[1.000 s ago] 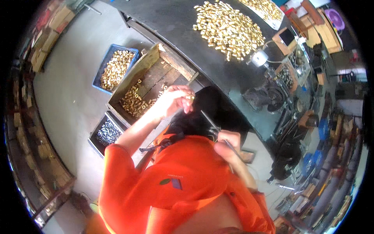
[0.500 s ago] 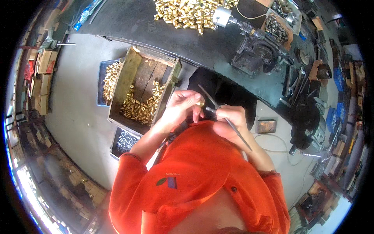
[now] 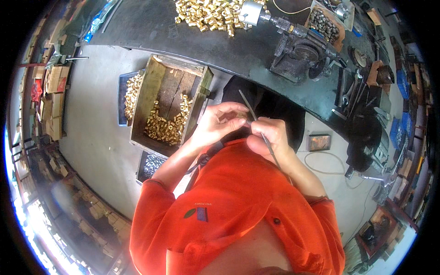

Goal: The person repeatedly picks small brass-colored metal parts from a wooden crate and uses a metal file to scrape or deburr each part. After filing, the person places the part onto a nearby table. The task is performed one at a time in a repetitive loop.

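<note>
My left hand [image 3: 220,123] and my right hand [image 3: 269,136] meet in front of my chest, above my orange shirt. A thin grey metal rod [image 3: 259,130] runs slantwise through my right hand's closed fingers. My left hand's fingertips pinch a small part at the rod, too small to make out. Just left of my hands stands a wooden crate [image 3: 154,87] with several brass fittings [image 3: 167,124] piled in its near end.
A dark workbench [image 3: 220,46] curves across the top with a heap of brass parts [image 3: 206,13] and a black bench machine [image 3: 300,48]. Two blue trays [image 3: 121,98] of parts sit on the grey floor beside the crate. Cartons line the left wall; tools clutter the right.
My left hand came up from the crate to meet my right hand at the rod. The view swung so the crate and bench sit further right and lower.
</note>
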`<state>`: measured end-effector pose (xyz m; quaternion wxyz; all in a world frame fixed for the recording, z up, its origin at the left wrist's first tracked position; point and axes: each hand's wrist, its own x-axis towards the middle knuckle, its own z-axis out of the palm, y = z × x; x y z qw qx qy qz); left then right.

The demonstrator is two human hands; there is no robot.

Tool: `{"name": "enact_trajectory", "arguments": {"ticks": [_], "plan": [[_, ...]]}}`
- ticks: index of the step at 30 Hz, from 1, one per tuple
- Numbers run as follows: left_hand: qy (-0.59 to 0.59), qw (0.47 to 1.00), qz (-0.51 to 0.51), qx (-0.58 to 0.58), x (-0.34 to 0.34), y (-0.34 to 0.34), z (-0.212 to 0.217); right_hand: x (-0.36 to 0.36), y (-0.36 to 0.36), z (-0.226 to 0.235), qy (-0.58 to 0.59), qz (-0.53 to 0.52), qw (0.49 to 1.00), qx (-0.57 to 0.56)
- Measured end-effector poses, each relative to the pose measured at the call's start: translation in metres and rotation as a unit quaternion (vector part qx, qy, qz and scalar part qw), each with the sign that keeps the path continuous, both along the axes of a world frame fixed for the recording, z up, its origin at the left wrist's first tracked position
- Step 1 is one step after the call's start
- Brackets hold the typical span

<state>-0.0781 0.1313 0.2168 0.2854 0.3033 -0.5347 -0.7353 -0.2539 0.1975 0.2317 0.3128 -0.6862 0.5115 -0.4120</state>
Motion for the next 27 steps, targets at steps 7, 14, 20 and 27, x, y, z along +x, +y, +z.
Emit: {"name": "enact_trajectory", "arguments": {"ticks": [7, 14, 20, 27], "plan": [[0.003, 0.998, -0.031, 0.056, 0.001, 0.001, -0.01, 0.009, 0.002, -0.024, -0.135, -0.018, 0.989, 0.051], [-0.012, 0.999, -0.025, -0.03, 0.01, -0.011, -0.004, -0.005, 0.009, -0.037, -0.344, -0.002, 0.903, 0.257], [-0.256, 0.867, 0.113, -0.411, 0.022, -0.023, -0.031, -0.01, 0.014, 0.011, -0.152, 0.048, 0.985, 0.06], [-0.273, 0.843, 0.118, -0.448, 0.027, -0.025, -0.04, 0.005, 0.01, 0.027, -0.11, 0.102, 0.987, 0.058]]}}
